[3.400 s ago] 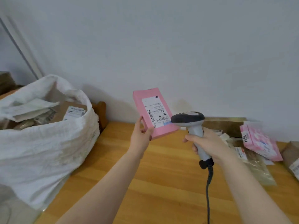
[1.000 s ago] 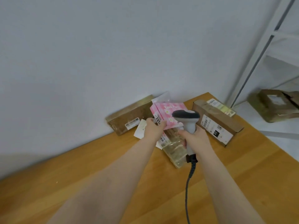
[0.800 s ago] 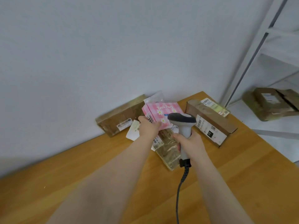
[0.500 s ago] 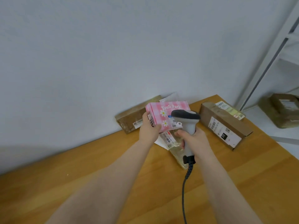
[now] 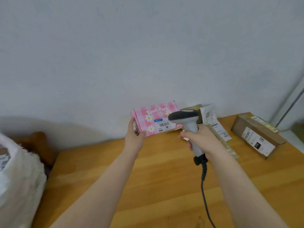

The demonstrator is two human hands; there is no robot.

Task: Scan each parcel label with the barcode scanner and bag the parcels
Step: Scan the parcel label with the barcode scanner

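My left hand (image 5: 134,136) grips the left end of a pink checked box (image 5: 153,120) printed with daisies and "Youli Park". The box is lifted above the table with its small barcode label facing me. In my right hand (image 5: 199,139) I hold the grey barcode scanner (image 5: 189,125) by its handle. Its dark head sits just right of the label, and its cable trails down toward me. A white woven sack (image 5: 18,176) stands at the left edge.
On the wooden table (image 5: 156,178) at the right lie a brown cardboard box (image 5: 256,137) with labels, a clear padded packet (image 5: 222,139) and a white pouch (image 5: 209,113). A brown box stands against the wall behind the scanner. A metal rack post (image 5: 291,102) rises at the far right.
The plain pink parcel from earlier is gone from my left hand. That hand picked the daisy box off the pile, lifted it and brought it left. The view swung left and shows the sack again.
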